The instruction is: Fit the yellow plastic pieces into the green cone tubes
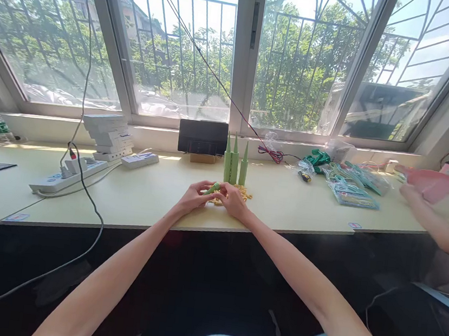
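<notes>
In the head view my two hands meet over the table near its front edge. My left hand (pixel 194 197) has its fingers closed around a small green piece (pixel 211 189), long and tilted; its exact kind is too small to make out. The fingers of my right hand (pixel 235 201) pinch the right end of the same piece. Just behind them stand several slim green pointed towers (pixel 234 161), upright, one a little apart on the right. Small yellow pieces (pixel 244 193) lie loose in a pile beside and under my right hand, partly hidden by it.
A dark tablet (pixel 202 137) leans on a stand behind. Left are stacked white boxes (pixel 107 137), a power strip (pixel 68 176) and a hanging black cable (pixel 94 209). Bagged cords (pixel 351 186) lie right, where another person's hand (pixel 411 195) touches a blurred pink container (pixel 433 184).
</notes>
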Demonstrator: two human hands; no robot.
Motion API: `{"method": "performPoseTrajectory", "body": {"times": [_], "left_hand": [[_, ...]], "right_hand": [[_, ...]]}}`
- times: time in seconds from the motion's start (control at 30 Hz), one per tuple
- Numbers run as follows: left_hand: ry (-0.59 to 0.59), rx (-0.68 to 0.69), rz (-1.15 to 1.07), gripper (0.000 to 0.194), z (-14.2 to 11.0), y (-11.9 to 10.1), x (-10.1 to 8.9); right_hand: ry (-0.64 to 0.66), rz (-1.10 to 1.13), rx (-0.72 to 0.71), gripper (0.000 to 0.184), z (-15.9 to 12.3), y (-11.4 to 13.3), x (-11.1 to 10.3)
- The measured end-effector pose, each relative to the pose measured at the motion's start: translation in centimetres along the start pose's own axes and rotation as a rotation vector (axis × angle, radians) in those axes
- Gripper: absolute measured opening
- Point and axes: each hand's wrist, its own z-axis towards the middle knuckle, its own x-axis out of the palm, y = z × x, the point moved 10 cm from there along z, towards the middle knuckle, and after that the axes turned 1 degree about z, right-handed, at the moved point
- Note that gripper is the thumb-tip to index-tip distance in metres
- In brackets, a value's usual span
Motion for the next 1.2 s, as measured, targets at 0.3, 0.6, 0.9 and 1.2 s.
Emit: {"method": "performPoseTrajectory", "body": {"times": [0.3,0.6,0.9,1.2], "left_hand": [[-0.001,-0.025,0.046,0.063,-0.04,0.24,-0.07],[0.004,-0.005,0.025,0.064,0.02,0.0,0.06],[0.007,-0.011,0.077,0.061,-0.02,0.08,-0.07],[0.03,-0.016,0.086,0.062,-0.01,0.27,0.05]], "right_hand": [[-0.01,-0.003,0.003,0.022,0.03,-0.18,-0.03],[0.0,0.061,0.011,0.021,0.13,-0.29,0.17],[0.001,0.032,0.024,0.017,0.05,-0.82,0.27],[0.002,0.029,0.038,0.018,0.09,-0.79,0.18]]}}
